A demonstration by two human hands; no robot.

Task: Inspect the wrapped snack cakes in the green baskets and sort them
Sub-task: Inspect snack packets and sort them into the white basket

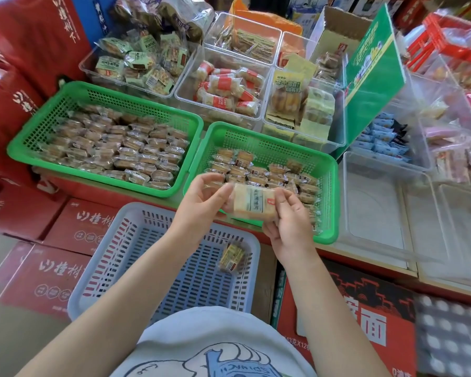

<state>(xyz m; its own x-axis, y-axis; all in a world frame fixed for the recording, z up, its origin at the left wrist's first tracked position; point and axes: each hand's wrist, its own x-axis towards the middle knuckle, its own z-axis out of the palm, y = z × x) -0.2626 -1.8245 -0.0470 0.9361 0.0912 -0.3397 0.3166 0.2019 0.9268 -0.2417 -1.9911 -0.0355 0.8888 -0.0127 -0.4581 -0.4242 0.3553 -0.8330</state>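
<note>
At the bottom centre of the frame your grey basket (114, 257) holds one wrapped cake (232, 257) near its right rim. Just above it, at mid-frame, your left hand (201, 202) and right hand (288, 221) pinch a pale snack cake (252, 202) by its two ends, fingers curled round the wrapper, over the near edge of the right green basket (329, 213), which is partly filled with cakes. Farther off, at centre left, the left green basket (38, 126) is packed with cakes, and clear bins (191, 77) of other snacks fill the top.

Red display counter (365, 253) carries two green baskets (38, 126) and clear bins (378, 213).
</note>
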